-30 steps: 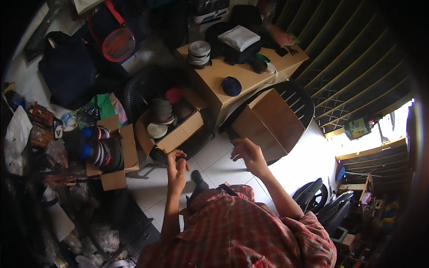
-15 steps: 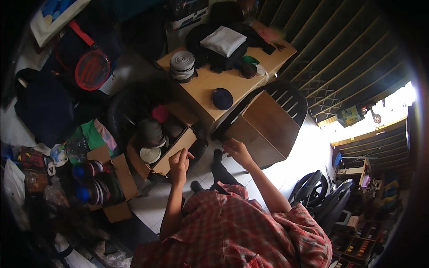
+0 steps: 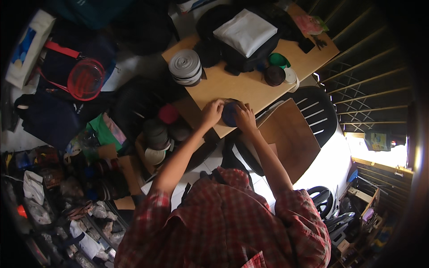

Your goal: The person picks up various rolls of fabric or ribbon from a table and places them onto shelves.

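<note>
A dark blue roll (image 3: pixel 229 115), apparently of wound strap, sits at the near corner of the wooden table (image 3: pixel 210 91). My left hand (image 3: pixel 212 112) closes on its left side with bent fingers. From the right, my right hand (image 3: pixel 245 117) grips the same roll, fingers curled over its edge. Some fingertips are hidden behind it. Farther back on the tabletop stands a stack of grey rolls (image 3: pixel 185 67). A dark brown roll (image 3: pixel 274 76), a white roll (image 3: pixel 290 76) and a green roll (image 3: pixel 279 60) are grouped at the right.
A white package (image 3: pixel 246 32) rests on a black bag at the table's back. To my right an open cardboard box (image 3: pixel 292 134) sits on a black slatted chair (image 3: pixel 319 109). Left of me, another box holds dark and pale rolls (image 3: pixel 155 134). Bags and bundles crowd the left side.
Both hands have moved forward and up from in front of the table to the blue roll and now hold it. The view has shifted closer to the table.
</note>
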`<action>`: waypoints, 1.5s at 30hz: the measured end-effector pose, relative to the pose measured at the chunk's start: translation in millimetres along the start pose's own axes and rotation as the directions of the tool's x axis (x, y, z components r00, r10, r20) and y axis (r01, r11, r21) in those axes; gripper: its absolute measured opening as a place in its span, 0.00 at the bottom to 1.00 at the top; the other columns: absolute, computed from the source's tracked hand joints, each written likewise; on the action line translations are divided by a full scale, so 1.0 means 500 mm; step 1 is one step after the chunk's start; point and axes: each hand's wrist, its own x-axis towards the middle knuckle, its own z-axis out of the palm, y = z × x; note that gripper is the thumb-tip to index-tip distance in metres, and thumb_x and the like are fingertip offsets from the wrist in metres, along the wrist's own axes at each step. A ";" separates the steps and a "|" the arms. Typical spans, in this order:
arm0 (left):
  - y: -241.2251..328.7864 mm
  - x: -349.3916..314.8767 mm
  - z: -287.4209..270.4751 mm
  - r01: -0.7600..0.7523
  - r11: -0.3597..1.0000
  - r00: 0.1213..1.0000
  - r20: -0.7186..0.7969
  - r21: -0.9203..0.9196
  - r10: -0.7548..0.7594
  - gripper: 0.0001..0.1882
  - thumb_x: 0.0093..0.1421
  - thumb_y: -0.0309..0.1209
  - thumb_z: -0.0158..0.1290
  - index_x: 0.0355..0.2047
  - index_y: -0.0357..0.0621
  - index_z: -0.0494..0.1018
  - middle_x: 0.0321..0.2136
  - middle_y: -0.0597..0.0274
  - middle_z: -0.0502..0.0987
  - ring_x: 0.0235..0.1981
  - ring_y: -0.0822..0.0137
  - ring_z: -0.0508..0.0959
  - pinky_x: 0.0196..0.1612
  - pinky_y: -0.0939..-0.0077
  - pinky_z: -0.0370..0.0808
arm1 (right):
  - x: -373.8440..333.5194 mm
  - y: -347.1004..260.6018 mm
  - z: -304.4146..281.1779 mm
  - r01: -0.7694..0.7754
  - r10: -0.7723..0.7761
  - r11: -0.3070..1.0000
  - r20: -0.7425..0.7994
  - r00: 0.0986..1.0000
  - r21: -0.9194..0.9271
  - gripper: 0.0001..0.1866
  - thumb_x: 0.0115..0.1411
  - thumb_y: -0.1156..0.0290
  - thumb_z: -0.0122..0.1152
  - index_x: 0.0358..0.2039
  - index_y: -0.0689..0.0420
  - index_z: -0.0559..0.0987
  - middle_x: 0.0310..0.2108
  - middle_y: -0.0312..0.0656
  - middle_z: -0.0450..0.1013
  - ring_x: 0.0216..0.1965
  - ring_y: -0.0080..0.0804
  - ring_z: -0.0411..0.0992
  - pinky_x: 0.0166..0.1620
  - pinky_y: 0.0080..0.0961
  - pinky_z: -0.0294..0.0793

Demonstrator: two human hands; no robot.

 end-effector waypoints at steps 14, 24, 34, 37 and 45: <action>-0.069 0.103 0.004 -0.075 0.976 0.957 0.290 0.205 0.013 0.06 0.56 0.30 0.53 0.32 0.42 0.76 0.31 0.51 0.78 0.32 0.46 0.78 0.34 0.56 0.73 | 0.069 0.069 0.017 0.219 -0.207 0.976 0.286 0.936 -0.011 0.33 0.45 0.67 0.69 0.54 0.42 0.71 0.52 0.40 0.60 0.51 0.41 0.62 0.50 0.42 0.64; 0.005 -0.092 0.087 0.294 0.950 0.955 -0.001 0.107 -0.295 0.05 0.58 0.26 0.49 0.32 0.35 0.68 0.28 0.42 0.74 0.34 0.42 0.75 0.36 0.53 0.70 | 0.073 0.080 0.014 0.101 -0.136 0.985 0.276 0.952 0.137 0.36 0.44 0.70 0.70 0.55 0.40 0.68 0.54 0.46 0.58 0.54 0.48 0.60 0.50 0.50 0.65; 0.026 -0.128 0.137 0.488 0.721 0.703 -0.267 -0.492 -0.659 0.11 0.62 0.27 0.47 0.39 0.32 0.74 0.24 0.58 0.73 0.26 0.68 0.77 0.27 0.75 0.73 | 0.080 0.100 0.083 -0.108 0.044 0.973 0.293 0.955 0.206 0.40 0.40 0.65 0.76 0.54 0.57 0.66 0.45 0.54 0.69 0.50 0.48 0.66 0.52 0.44 0.67; 0.043 -0.144 0.074 0.448 0.750 0.730 -0.286 -0.486 -0.621 0.11 0.63 0.30 0.49 0.40 0.33 0.74 0.27 0.59 0.75 0.25 0.72 0.77 0.29 0.79 0.73 | 0.123 0.073 0.040 -0.573 0.112 0.614 0.659 0.744 0.543 0.38 0.41 0.61 0.77 0.49 0.61 0.67 0.40 0.56 0.73 0.43 0.42 0.74 0.42 0.34 0.75; 0.147 -0.263 -0.086 0.375 0.851 0.710 -0.476 -0.368 -0.518 0.08 0.61 0.30 0.48 0.34 0.37 0.70 0.28 0.53 0.71 0.28 0.58 0.75 0.30 0.68 0.72 | 0.113 -0.122 -0.059 -0.384 -0.220 0.679 0.672 0.707 0.626 0.26 0.51 0.59 0.67 0.43 0.67 0.74 0.39 0.47 0.75 0.42 0.33 0.73 0.50 0.28 0.70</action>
